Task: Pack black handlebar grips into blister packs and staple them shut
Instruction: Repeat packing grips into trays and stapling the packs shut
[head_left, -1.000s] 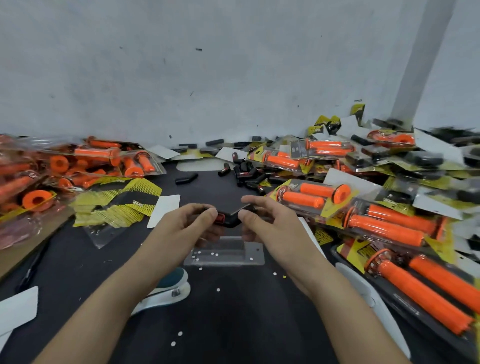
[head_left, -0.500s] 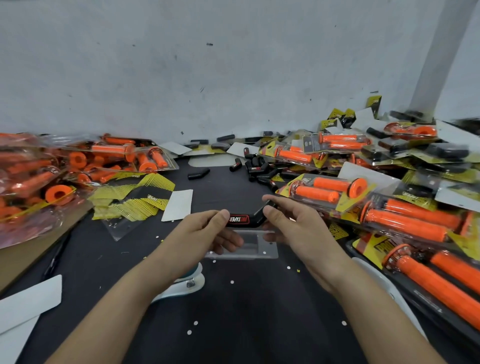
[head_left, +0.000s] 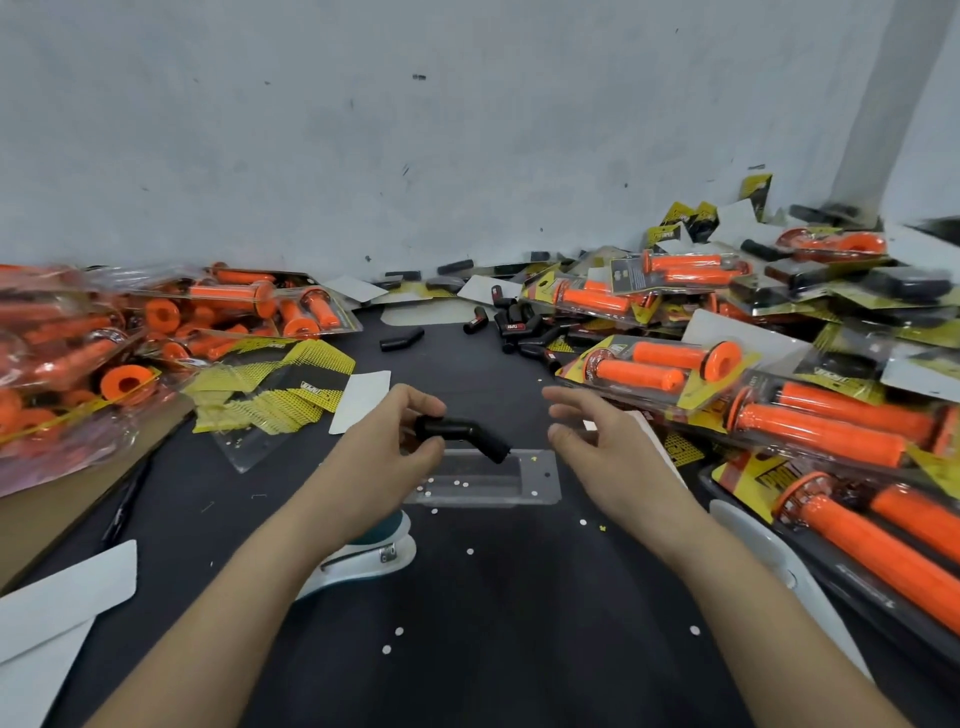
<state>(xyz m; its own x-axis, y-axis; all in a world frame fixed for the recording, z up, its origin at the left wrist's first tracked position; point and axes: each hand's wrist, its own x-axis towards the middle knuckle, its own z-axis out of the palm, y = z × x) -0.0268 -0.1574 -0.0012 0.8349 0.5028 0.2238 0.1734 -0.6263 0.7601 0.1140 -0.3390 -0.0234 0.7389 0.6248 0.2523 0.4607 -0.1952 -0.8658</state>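
Grey scuffed wall at the back, dark surface (head_left: 493, 623) in front, and it's honestly chaos.

The left grip (head_left: 395, 431) has its fingers clamped on one end of a bent black handlebar rubber (head_left: 462, 436). The other end pokes out toward the right grip (head_left: 597, 441), which is spread open and holding nothing, a little apart from the rubber. The clear blister tray (head_left: 540, 483) lies flat just below and beyond both, and the rubber's free end hangs right over its cavity.

If it were me, I'd line the bend up with the cavity first, then drop the free end in and press the rest down. The right grip should pin the tray so it doesn't skate. It's light plastic and will probably slide.

The stapler (head_left: 363, 556) sits just under the left wrist, handy but easy to knock. Little paper dots (head_left: 470, 551) are scattered around the tray, and some look to be inside it, so maybe flick those out.

Right of the right grip, packed orange packs (head_left: 660, 364) crowd close. Far past both is a loose heap of black rubbers (head_left: 514, 327). Left of the left grip are yellow cards (head_left: 270, 395) and a white card (head_left: 363, 395).
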